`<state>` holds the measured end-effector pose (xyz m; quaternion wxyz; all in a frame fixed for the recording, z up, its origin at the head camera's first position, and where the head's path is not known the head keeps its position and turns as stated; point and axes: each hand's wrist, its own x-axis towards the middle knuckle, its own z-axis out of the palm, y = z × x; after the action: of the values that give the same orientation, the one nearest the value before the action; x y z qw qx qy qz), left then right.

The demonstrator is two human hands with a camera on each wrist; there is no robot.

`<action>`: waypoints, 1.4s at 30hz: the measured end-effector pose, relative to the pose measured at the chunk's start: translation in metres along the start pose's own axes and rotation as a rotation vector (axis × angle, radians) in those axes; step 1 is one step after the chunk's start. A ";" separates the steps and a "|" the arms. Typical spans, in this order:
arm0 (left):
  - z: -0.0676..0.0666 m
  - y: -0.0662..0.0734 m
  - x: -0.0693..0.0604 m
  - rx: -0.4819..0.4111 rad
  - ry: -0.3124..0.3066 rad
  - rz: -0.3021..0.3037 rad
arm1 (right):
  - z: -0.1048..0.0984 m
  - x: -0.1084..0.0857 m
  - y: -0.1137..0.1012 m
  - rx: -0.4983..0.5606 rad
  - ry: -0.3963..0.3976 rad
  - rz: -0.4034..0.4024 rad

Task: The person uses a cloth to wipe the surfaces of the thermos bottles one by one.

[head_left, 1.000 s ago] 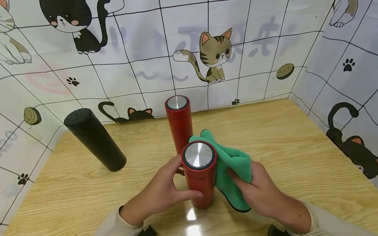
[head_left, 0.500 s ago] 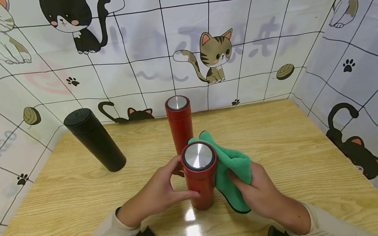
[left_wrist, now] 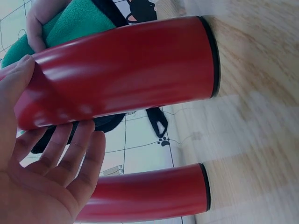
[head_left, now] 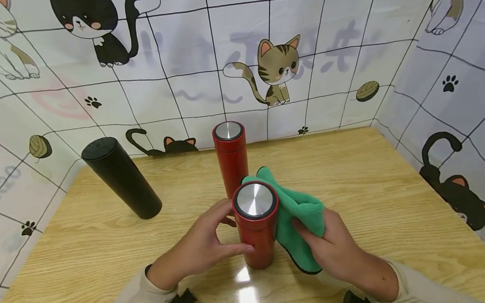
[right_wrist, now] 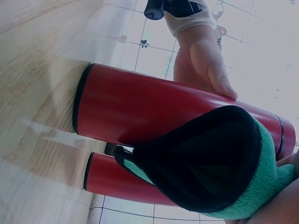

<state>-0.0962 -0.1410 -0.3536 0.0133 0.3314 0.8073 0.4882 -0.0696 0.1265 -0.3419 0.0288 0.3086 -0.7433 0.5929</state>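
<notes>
An upright red thermos (head_left: 258, 243) with a silver lid stands in front of me on the table. My left hand (head_left: 206, 239) holds it from the left, thumb on the near side and fingers on the far side. In the left wrist view, the thumb and fingertips (left_wrist: 83, 128) touch the red wall, while the palm is off it. My right hand (head_left: 336, 247) grips a green cloth (head_left: 300, 208) with a black edge and presses it against the thermos's right and far side. The right wrist view shows the cloth's dark underside bulging beside the thermos (right_wrist: 140, 102).
A second red thermos (head_left: 231, 161) stands close behind the first. A black thermos (head_left: 123, 179) is farther left. All stand on a light wooden table (head_left: 177, 174), with a cat-patterned sheet (head_left: 178, 49) round the back and sides.
My left hand has drawn back slightly to the left, its thumb sliding a little on the red thermos. My right hand and the green cloth barely differ.
</notes>
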 end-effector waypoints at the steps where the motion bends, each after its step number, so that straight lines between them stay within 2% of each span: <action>1: 0.000 0.000 0.000 -0.003 -0.004 -0.003 | 0.000 0.000 0.000 -0.005 0.013 -0.002; 6: -0.002 0.001 0.001 -0.010 -0.023 -0.023 | 0.000 0.000 -0.002 0.002 0.035 -0.051; 13: -0.005 -0.001 -0.003 -0.019 -0.010 -0.031 | 0.000 0.001 -0.001 -0.037 -0.008 0.031; 18: -0.006 -0.002 -0.004 -0.030 -0.014 -0.038 | 0.000 -0.001 -0.001 -0.016 0.024 -0.043; 25: -0.009 -0.004 -0.004 0.004 -0.017 -0.011 | -0.002 0.002 -0.002 -0.047 -0.023 -0.005; 33: -0.013 -0.005 -0.003 0.040 -0.022 0.028 | -0.001 0.000 -0.004 -0.016 0.022 -0.080; 38: -0.014 -0.005 -0.004 0.041 -0.017 0.026 | -0.002 0.001 -0.003 -0.007 -0.031 -0.008; 42: -0.014 -0.004 -0.005 0.029 -0.011 -0.003 | -0.002 0.002 -0.001 -0.036 -0.041 0.012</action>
<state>-0.0994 -0.1559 -0.3508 0.0135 0.3331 0.8146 0.4747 -0.0711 0.1274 -0.3399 0.0153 0.3158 -0.7560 0.5731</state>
